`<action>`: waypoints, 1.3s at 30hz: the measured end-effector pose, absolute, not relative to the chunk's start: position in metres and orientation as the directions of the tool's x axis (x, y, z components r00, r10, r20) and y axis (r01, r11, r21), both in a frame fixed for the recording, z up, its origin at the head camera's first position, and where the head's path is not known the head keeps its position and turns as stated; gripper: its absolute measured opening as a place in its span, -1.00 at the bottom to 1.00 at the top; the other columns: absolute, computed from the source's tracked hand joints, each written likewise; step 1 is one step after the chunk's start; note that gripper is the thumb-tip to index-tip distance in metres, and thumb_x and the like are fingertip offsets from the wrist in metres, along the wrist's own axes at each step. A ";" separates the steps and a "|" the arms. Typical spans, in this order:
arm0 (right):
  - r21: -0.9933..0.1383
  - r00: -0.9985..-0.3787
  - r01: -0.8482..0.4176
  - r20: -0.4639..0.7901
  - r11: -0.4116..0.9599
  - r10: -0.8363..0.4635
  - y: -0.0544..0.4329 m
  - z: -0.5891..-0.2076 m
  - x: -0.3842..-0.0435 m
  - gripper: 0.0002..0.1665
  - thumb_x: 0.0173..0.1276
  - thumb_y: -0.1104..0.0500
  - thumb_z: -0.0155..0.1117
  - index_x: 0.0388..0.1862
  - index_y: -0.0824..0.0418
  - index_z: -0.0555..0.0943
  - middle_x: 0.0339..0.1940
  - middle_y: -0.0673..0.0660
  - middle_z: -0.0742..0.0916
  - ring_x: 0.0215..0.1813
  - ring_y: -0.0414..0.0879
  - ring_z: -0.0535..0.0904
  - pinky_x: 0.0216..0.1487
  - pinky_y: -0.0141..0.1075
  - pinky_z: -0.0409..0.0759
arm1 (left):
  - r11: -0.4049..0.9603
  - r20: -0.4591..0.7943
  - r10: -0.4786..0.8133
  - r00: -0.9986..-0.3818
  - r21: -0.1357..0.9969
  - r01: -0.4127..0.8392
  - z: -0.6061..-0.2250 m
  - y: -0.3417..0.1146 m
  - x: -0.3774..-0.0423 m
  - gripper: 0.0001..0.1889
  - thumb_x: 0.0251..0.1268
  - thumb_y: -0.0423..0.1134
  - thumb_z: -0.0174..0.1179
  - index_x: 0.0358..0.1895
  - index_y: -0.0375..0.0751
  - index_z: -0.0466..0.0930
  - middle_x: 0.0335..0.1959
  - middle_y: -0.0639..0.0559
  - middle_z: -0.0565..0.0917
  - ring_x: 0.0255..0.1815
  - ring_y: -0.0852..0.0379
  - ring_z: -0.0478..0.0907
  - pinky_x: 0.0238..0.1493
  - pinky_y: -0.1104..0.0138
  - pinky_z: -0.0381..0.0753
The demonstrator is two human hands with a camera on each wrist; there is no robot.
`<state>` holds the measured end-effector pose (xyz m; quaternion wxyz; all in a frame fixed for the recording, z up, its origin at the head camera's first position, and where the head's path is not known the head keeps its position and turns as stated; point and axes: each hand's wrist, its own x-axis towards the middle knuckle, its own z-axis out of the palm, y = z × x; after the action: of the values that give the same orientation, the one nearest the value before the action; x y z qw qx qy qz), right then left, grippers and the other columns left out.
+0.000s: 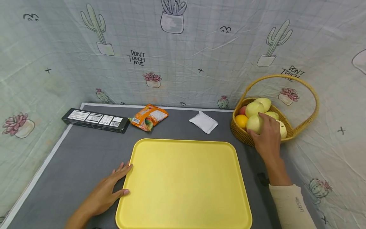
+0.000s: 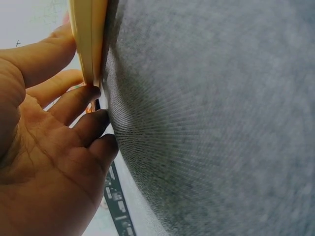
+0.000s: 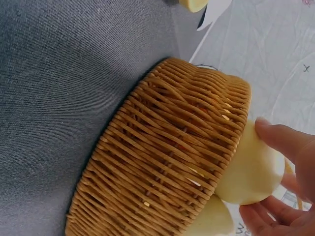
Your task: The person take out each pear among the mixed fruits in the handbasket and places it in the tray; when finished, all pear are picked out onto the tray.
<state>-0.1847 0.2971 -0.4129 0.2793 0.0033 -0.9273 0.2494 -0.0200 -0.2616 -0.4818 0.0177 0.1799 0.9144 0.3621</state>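
In the head view my left hand [image 1: 104, 190] rests at the left edge of a yellow tray [image 1: 183, 187], fingers spread along the rim. Seen from the left wrist, the thumb touches the side of the tray [image 2: 87, 39] and the fingertips come down by the grey tabletop. At the far right my right hand [image 1: 266, 136] grips a round pale yellow-green fruit [image 1: 254, 124] between thumb and fingers. That fruit [image 3: 251, 172] sits at the rim of a woven basket [image 3: 162, 142], low among the others. Several more pale fruits [image 1: 253, 108] and an orange [image 1: 241, 121] lie in the basket.
The basket's tall handle [image 1: 310, 92] arches up on the right. Along the back lie a long black box [image 1: 95, 120], an orange snack bag [image 1: 150, 116] and a white packet [image 1: 203, 122]. A patterned cloth [image 1: 194, 57] hangs behind and at both sides.
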 end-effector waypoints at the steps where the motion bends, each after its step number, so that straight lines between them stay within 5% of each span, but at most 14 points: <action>1: -0.460 -0.841 -0.154 0.526 0.875 0.129 0.298 -0.413 -0.185 -0.06 0.10 0.32 0.74 0.46 0.35 0.51 0.32 0.54 0.58 0.33 0.50 0.43 0.32 0.40 0.44 | 0.674 0.098 0.340 -0.935 0.668 0.315 -0.482 -0.262 -0.020 -0.07 0.22 -0.12 0.51 0.66 -0.12 0.30 0.64 -0.26 0.35 0.61 0.73 -0.19 0.46 0.89 -0.27; 16: -0.476 -0.776 -0.290 0.624 0.830 0.087 0.286 -0.406 -0.167 -0.03 -0.05 0.31 0.82 0.39 0.31 0.58 0.27 0.45 0.66 0.30 0.44 0.52 0.29 0.34 0.48 | 0.687 0.094 0.334 -0.938 0.658 0.310 -0.480 -0.260 -0.019 -0.09 0.27 -0.06 0.48 0.67 -0.10 0.29 0.64 -0.23 0.37 0.60 0.73 -0.19 0.45 0.90 -0.25; 26: -0.503 -0.832 -0.306 0.553 0.808 0.029 0.265 -0.408 -0.144 0.01 -0.06 0.26 0.84 0.42 0.26 0.58 0.23 0.38 0.70 0.18 0.28 0.64 0.11 0.06 0.60 | 0.686 0.114 0.336 -0.935 0.650 0.326 -0.481 -0.261 -0.020 -0.10 0.29 -0.06 0.46 0.67 -0.10 0.29 0.63 -0.26 0.37 0.61 0.73 -0.19 0.47 0.89 -0.25; 39: -0.513 -0.906 -0.326 0.409 0.794 -0.108 0.253 -0.437 -0.129 -0.06 0.00 0.23 0.81 0.39 0.25 0.58 0.29 0.32 0.68 0.15 0.23 0.63 0.13 0.17 0.65 | 0.693 0.122 0.330 -0.936 0.642 0.328 -0.484 -0.261 -0.021 -0.10 0.25 -0.10 0.48 0.66 -0.13 0.31 0.62 -0.26 0.38 0.61 0.76 -0.20 0.46 0.89 -0.26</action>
<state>-0.1286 0.2531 -0.4368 0.1823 0.1170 -0.9293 0.2992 -0.0206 -0.2612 -0.4836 0.0013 0.1789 0.9201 0.3484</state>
